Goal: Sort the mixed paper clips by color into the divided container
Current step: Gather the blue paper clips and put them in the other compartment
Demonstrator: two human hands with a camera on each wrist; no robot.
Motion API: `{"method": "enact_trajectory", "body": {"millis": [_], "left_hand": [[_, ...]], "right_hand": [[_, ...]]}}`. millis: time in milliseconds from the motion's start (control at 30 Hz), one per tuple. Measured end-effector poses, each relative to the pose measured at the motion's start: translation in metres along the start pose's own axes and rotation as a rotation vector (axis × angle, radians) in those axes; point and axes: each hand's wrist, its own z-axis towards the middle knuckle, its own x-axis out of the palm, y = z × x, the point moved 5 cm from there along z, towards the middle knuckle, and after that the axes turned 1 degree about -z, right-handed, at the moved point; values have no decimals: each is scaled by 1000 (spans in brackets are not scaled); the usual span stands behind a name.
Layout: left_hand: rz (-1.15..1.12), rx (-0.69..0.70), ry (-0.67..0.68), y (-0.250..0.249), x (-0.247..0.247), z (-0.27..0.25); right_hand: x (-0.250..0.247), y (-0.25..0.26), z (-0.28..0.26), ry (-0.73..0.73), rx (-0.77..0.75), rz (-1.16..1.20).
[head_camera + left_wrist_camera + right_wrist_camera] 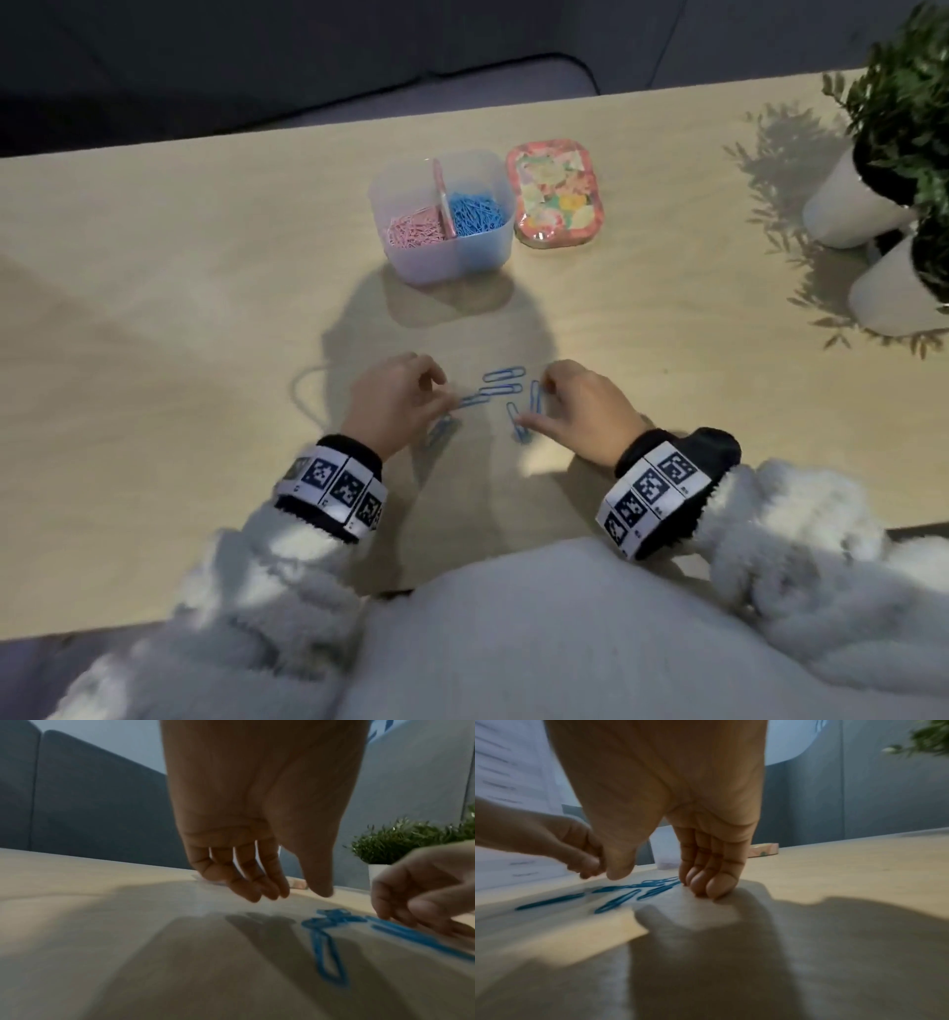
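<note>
Blue clips (500,395) lie flat on the worktop (205,308), between both hands, the box (441,216) at twelve o'clock. Left hand (395,401) loosely curled, right hand (580,406) fingertips down; neither clearly holds one. Thin clips may slide or tangle.

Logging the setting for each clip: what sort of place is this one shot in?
Probably a home or office desk. A light wooden table carries a small divided container of pink and blue paper clips, a floral lid and potted plants in white pots; grey upholstered panels stand behind.
</note>
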Motion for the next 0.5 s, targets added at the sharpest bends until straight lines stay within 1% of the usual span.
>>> {"method": "enact_trajectory", "body": {"millis": [100, 200, 300, 367, 433, 500], "left_hand": [[64, -80, 37, 15, 10, -18], [9, -111, 46, 21, 17, -20], [-37, -31, 66, 17, 27, -17], [-14, 25, 68, 11, 31, -17], [24, 98, 71, 2, 31, -15], [12, 152, 84, -9, 30, -11]], "right_hand": [[5, 15, 5, 35, -7, -39], [9, 20, 9, 101, -13, -2], [11, 19, 11, 155, -7, 54], [12, 20, 11, 178, 6, 69], [14, 22, 10, 173, 11, 41], [18, 23, 10, 164, 10, -11]]}}
